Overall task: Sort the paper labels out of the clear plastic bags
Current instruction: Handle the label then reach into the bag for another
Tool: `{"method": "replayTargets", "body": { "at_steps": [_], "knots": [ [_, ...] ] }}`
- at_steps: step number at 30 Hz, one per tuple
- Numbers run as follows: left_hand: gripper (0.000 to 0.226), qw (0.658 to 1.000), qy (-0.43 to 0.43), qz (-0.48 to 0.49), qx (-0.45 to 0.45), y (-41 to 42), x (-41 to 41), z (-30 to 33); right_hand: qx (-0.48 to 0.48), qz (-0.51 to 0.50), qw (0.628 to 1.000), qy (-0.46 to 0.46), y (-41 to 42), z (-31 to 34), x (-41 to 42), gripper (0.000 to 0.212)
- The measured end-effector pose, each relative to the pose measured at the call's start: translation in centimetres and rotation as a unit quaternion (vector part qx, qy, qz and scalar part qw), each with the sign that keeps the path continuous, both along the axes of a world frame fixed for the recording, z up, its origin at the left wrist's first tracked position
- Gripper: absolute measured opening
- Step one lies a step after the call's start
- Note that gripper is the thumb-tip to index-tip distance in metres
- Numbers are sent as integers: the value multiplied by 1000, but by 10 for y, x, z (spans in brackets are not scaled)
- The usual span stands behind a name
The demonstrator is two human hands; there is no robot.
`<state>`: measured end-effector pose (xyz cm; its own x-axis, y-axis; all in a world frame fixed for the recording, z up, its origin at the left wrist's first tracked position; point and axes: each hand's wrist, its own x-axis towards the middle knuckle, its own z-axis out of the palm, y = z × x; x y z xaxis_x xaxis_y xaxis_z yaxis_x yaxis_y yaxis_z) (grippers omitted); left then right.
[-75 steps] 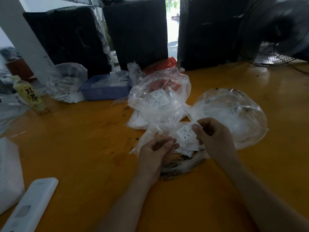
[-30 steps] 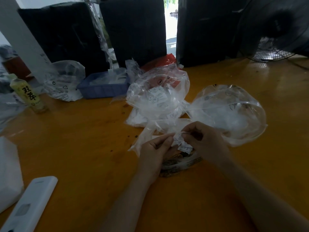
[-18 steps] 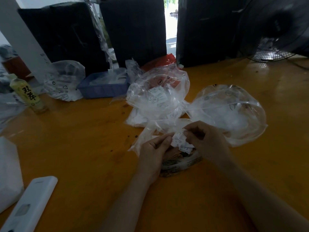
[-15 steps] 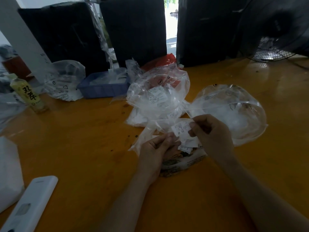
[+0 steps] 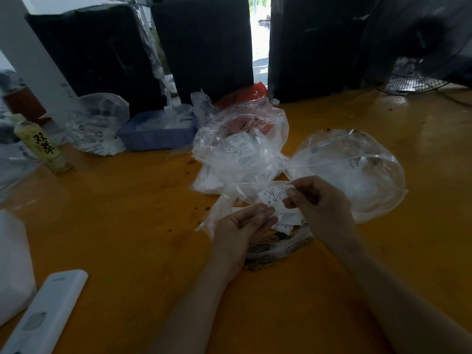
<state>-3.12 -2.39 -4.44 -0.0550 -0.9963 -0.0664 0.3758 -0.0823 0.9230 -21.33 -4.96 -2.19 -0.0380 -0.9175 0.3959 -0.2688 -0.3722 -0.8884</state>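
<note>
My right hand [image 5: 319, 203] pinches a white paper label [image 5: 272, 196] marked XL, lifted over a small heap of labels [image 5: 287, 222] in the middle of the orange table [image 5: 115, 226]. My left hand [image 5: 245, 226] holds the lower left edge of that label and a flat clear bag [image 5: 227, 200] between thumb and fingers. Behind lies a puffed clear bag with labels inside [image 5: 240, 149]. To the right sits a second rounded clear bag [image 5: 352, 169].
A blue tray [image 5: 155, 134] with bags stands at the back, a red bag [image 5: 247, 94] behind the pile. A drink bottle [image 5: 40, 146] is at far left, a white device [image 5: 43, 315] at bottom left. Dark boxes [image 5: 201, 44] and a fan [image 5: 421, 42] line the far edge.
My right hand has lifted one label up from the heap, then spread it out flat. My left hand stayed at the heap's left side.
</note>
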Motion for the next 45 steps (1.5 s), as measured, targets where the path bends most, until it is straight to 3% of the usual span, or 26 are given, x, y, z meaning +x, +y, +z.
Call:
{"method": "replayTargets", "body": {
  "at_steps": [7, 13, 24, 29, 32, 37, 41, 45],
  "knots": [
    [49, 1000, 0, -7, 0, -2, 5, -6, -11, 11, 1000, -23, 0, 0, -1, 13],
    [61, 1000, 6, -20, -6, -2, 3, -4, -9, 18, 1000, -11, -1, -3, 0, 9],
    [19, 1000, 0, 5, -6, -4, 5, -10, -31, -2, 996, 83, 1, -2, -5, 27],
    [20, 1000, -13, 0, -14, -4, 5, -10, -25, 3, 994, 108, 1, -4, -6, 19],
    [33, 1000, -6, -7, -12, -4, 6, -12, -21, 24, 991, 127, 0, -4, -6, 13],
    [40, 996, -79, -15, -43, -1, 6, -11, -31, 44, 984, 170, 2, -3, -2, 15],
    [23, 997, -78, -2, -24, -1, 5, -10, -21, 22, 986, 161, 2, -3, 2, 17],
    [24, 997, -74, 2, -16, -1, 6, -9, -3, 34, 986, 162, 4, -5, 5, 10]
  ]
}}
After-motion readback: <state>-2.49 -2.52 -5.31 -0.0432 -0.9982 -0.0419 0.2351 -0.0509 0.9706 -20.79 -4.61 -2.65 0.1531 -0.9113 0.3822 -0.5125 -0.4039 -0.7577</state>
